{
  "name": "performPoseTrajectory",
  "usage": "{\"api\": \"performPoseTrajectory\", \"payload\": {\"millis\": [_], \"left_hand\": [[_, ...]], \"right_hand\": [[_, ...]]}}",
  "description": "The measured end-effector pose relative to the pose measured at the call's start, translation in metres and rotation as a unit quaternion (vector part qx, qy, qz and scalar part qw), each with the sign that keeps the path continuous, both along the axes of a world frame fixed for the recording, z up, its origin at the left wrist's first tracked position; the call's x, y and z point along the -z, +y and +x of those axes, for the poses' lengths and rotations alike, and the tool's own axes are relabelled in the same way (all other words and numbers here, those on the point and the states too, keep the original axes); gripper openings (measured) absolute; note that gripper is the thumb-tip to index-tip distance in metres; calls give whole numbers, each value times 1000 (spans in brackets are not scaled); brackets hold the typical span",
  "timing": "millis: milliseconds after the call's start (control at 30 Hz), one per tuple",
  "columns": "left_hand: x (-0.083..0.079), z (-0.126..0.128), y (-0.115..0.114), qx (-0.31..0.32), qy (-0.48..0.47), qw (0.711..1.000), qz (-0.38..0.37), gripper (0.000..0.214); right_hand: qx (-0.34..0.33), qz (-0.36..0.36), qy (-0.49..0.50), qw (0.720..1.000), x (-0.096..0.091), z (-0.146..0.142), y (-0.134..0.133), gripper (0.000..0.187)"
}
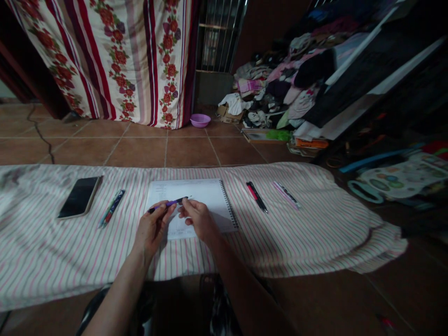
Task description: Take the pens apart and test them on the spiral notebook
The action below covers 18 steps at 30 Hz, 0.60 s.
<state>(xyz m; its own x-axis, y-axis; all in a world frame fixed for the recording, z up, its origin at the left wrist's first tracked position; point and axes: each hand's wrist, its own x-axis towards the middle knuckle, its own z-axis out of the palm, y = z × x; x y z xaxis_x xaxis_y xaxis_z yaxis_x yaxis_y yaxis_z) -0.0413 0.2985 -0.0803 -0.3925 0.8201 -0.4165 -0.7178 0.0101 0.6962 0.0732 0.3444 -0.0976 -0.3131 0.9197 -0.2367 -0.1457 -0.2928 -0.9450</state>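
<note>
head view: a smartphone (80, 197) and two pens (112, 207) lay at left on the striped cloth (315, 224). left hand (152, 228) pinched one end of a purple pen (168, 204), right hand (198, 217) pinched the other, over the spiral notebook (210, 192). a red-black pen (256, 196) and a pink pen (286, 194) lay rightward.
</note>
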Motion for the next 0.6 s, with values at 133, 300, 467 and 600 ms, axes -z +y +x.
{"api": "performPoseTrajectory", "payload": {"millis": [133, 300, 467, 600], "left_hand": [[2, 1, -2, 70, 55, 996, -12, 16], [4, -4, -5, 132, 136, 981, -42, 17], [15, -2, -6, 175, 271, 947, -13, 34], [24, 1, -5, 163, 451, 877, -11, 32]], "right_hand": [[57, -43, 49, 996, 3, -3, 2, 37], [67, -31, 29, 997, 1, 2, 4, 32], [30, 11, -19, 999, 1, 4, 1, 31], [29, 15, -9, 999, 4, 1, 3, 33]]}}
